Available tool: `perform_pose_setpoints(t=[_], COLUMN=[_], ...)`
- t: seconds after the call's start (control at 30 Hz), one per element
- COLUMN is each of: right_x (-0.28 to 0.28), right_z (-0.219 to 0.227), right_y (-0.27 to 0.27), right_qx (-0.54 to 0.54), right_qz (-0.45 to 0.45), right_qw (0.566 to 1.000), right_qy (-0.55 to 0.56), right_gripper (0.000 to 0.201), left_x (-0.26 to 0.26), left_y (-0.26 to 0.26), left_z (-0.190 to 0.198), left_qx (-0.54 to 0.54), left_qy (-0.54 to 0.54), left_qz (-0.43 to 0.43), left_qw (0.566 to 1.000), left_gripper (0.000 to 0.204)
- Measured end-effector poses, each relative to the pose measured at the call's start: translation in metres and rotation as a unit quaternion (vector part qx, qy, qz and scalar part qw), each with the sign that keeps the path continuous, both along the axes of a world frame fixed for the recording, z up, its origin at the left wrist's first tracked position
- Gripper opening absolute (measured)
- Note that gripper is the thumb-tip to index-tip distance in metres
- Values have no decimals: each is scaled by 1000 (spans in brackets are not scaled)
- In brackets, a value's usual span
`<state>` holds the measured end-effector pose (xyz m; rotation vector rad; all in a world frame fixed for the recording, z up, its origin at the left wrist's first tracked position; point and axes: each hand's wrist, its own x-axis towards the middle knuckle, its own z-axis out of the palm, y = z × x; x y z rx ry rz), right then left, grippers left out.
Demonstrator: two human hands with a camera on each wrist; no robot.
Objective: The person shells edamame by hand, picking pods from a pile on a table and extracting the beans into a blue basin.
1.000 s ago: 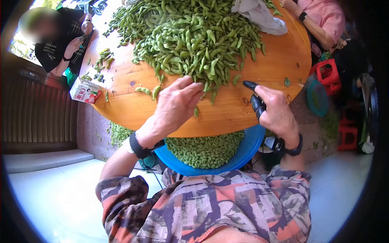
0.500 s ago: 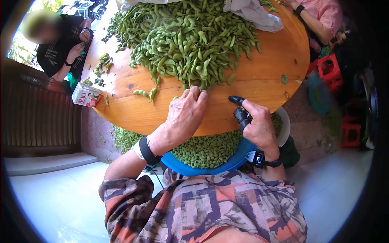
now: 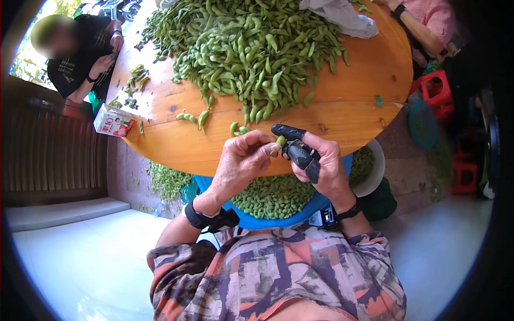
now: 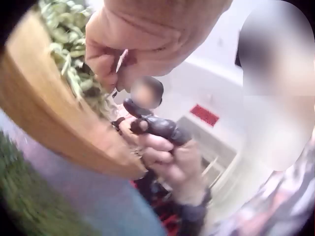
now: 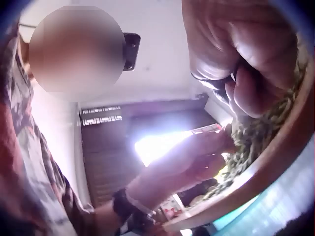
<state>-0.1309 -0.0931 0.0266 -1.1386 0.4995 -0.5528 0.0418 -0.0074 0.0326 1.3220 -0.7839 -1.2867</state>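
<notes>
My left hand (image 3: 243,155) pinches a green soybean pod (image 3: 281,140) between thumb and fingertips, over the table's near edge. Close against it is my right hand (image 3: 321,163), with black covers (image 3: 301,157) on its thumb and index finger. The pod's end points in between these covered digits; I cannot tell whether they grip it. In the left wrist view the other fingers of the right hand (image 4: 170,157) are curled in. A large heap of soybean pods (image 3: 241,59) lies beyond the hands, with a few loose pods (image 3: 186,116) nearer. Below sits a blue basin (image 3: 251,222) of shelled beans (image 3: 273,198).
The round wooden table (image 3: 348,115) carries a drink carton (image 3: 111,122) at the left edge and white cloth (image 3: 342,17) at the back. One person sits far left, another far right. A white bowl (image 3: 376,171), red stools (image 3: 436,96) and a teal basin (image 3: 423,125) stand at right.
The left hand has drawn back from the heap's near edge with a pod. The right hand has moved left, bringing its covered fingers up to the pod.
</notes>
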Motion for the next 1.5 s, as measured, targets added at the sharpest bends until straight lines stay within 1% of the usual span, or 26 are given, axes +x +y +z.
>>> perform_pose_setpoints(t=[0.1,0.13,0.17,0.23,0.27,0.3,0.33,0.37,0.43,0.5,0.57,0.6,0.63,0.67,0.7,0.77,0.8,0.93,1.0,1.03,1.1,1.17,1.2,1.27,1.37,1.5], right_x=[3,3,3,2,2,0,-2,-3,-6,-8,-11,-10,-8,-7,-7,-9,-9,-8,-9,-9,-11,-17,-25,-45,-63,-71], right_z=[-2,-5,-7,-10,-11,-11,-11,-10,-7,-1,5,2,-2,-4,-3,2,1,-7,-8,-7,-3,4,9,12,25,16], right_y=[0,0,0,-2,-3,-5,-7,-9,-9,-6,1,4,8,11,15,25,27,26,16,16,20,18,13,3,-2,3], right_qx=[30,2,-26,-24,-23,-22,60,141,154,169,-30,-28,-225,-413,-412,-448,-465,-460,-393,-394,-433,-456,-439,-424,-399,-399], right_qz=[29,31,32,32,32,32,61,89,96,105,46,47,-15,-77,-77,-86,-83,-94,-47,-47,-59,-61,-30,22,33,-24], right_qw=[999,999,997,997,997,997,996,984,981,976,996,996,971,904,904,879,872,876,914,914,893,882,892,897,907,902], right_qy=[-3,29,60,65,67,69,6,-57,-72,-89,64,63,74,81,80,138,128,112,92,87,110,102,105,124,129,161], right_gripper=[40,38,37,34,32,32,30,27,25,23,24,24,28,33,33,40,39,36,31,31,26,24,23,26,31,20], left_x=[-7,-7,-8,-9,-9,-9,-9,-9,-9,-12,-11,-14,-20,-24,-26,-30,-33,-24,-24,-24,-24,-20,-17,-22,-32,-42], left_y=[9,12,12,12,13,14,15,16,17,18,21,23,23,23,23,23,22,26,29,30,34,39,40,44,49,42], left_z=[-8,-17,-22,-29,-28,-23,-20,-19,-18,-15,-15,-15,-17,-17,-14,-6,-6,-12,-17,-17,-17,-21,-19,-17,-18,-30], left_qx=[-23,-44,-41,-101,-100,-68,-35,-35,7,-7,4,6,-36,-77,-76,-7,-2,2,4,7,1,-48,-82,-79,-54,-14], left_qy=[-16,-72,-69,-200,-197,-54,91,93,281,299,218,218,3,-213,-213,7,32,15,-36,-85,-80,-106,-176,-156,-117,4], left_qz=[56,56,57,55,54,37,20,19,-12,-4,-29,-28,-2,23,23,2,5,-57,-65,-75,-68,-126,-166,-181,-200,-187], left_qw=[998,995,995,973,974,996,995,995,960,954,975,976,999,974,974,1000,999,998,997,994,994,985,967,968,971,982], left_gripper=[12,12,12,8,8,8,9,9,11,13,15,15,16,16,16,19,19,18,18,18,17,16,26,30,40,41])
